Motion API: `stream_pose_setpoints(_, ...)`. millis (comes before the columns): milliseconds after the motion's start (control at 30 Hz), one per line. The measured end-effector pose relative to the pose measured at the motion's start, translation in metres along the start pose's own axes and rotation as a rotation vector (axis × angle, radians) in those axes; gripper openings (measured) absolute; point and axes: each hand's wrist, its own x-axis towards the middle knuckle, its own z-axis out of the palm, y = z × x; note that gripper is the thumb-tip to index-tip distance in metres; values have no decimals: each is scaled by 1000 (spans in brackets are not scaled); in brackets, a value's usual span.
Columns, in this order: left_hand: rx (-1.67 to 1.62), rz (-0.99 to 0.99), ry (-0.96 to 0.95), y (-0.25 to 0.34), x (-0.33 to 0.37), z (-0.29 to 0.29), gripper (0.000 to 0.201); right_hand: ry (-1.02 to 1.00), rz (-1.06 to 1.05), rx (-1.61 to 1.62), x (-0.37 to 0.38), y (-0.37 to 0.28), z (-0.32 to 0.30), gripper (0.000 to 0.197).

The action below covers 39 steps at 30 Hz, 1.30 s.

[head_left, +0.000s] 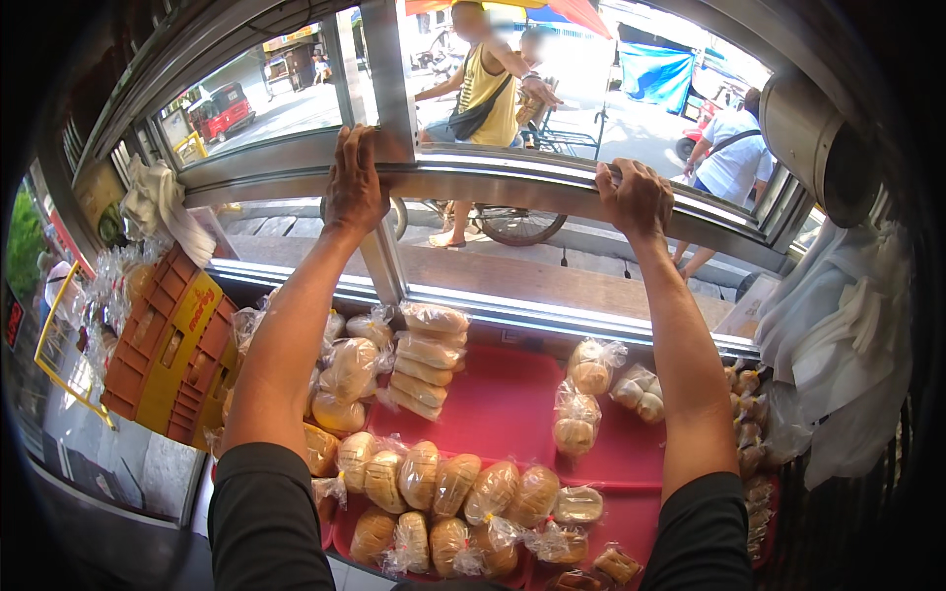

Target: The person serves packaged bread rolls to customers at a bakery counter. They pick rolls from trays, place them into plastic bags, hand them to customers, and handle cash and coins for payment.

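Observation:
Both my arms reach forward over the bread to a metal window frame (503,187). My left hand (356,185) is closed on the frame where the upright post meets the rail, its fingers bent against the metal. Farther right, my right hand (636,200) has its fingers curled over the top of the same rail. Below lie red trays (493,394) with bread in clear plastic bags. A stack of long bagged buns (422,360) sits beside my left forearm. Bagged round buns (576,424) lie left of my right forearm. Several bagged loaves (458,483) line the near side.
An orange-brown plastic crate (172,345) stands tilted at the left. White plastic bags (838,335) hang at the right, below a round metal fixture (818,148). Outside are a person in a yellow top (490,94) by a bicycle (522,222) and another in white (734,153).

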Motion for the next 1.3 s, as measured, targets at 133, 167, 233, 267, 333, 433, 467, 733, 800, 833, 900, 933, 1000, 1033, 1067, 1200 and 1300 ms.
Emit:
stream_pose_setpoints(133, -24, 17, 37, -1, 0, 1, 97, 19, -9, -2, 0, 1, 2, 49)
stream_pose_setpoints(167, -18, 20, 41, -2, -1, 1, 98, 17, -8, 0, 0, 0, 2, 49)
stream_pose_setpoints(233, -5, 25, 49, -2, -1, 0, 99, 15, -6, 4, 0, 0, 2, 49)
stream_pose_setpoints(267, -14, 31, 54, -2, -1, -1, 96, 13, -2, 5, 0, -1, 2, 49)
stream_pose_setpoints(333, -26, 42, 63, -3, -2, -4, 91, 9, 5, 12, 0, -6, 1, 49)
stream_pose_setpoints(433, -17, 32, 52, -6, -5, -7, 91, -80, 30, 14, 1, -11, -4, 46)
stream_pose_setpoints(467, -16, 38, 58, -5, -3, -5, 92, -61, 24, 12, 1, -8, -4, 46)
stream_pose_setpoints(733, 24, 235, 164, -61, -9, 30, 71, -302, 135, 41, -9, -3, 30, 51)
stream_pose_setpoints(800, 8, 268, 27, -56, 9, 12, 78, -432, 193, 110, 10, -14, 8, 56)
stream_pose_setpoints(833, 69, 311, 85, -63, 6, 21, 80, -470, 227, 140, 11, -16, 1, 59)
stream_pose_setpoints(900, 138, 322, 145, -54, 7, 38, 84, -507, 193, 129, -5, -6, -22, 62)
stream_pose_setpoints(933, 139, 301, 128, -45, 5, 40, 85, -494, 190, 104, -4, -1, -24, 63)
stream_pose_setpoints(1000, 136, 277, 102, -33, 9, 42, 85, -451, 216, 47, -6, 2, -24, 65)
stream_pose_setpoints(1033, 130, 273, 89, -30, 8, 39, 83, -423, 237, 15, -8, 0, -23, 65)
stream_pose_setpoints(1067, 125, 267, 76, -28, 6, 37, 83, -424, 235, 29, -8, 0, -23, 65)
stream_pose_setpoints(1200, 124, 286, 100, -31, 8, 35, 82, -381, 263, 72, -3, -3, -13, 64)
stream_pose_setpoints(1300, 149, 319, 96, -44, 8, 35, 81, -389, 262, 100, -6, -4, -14, 64)
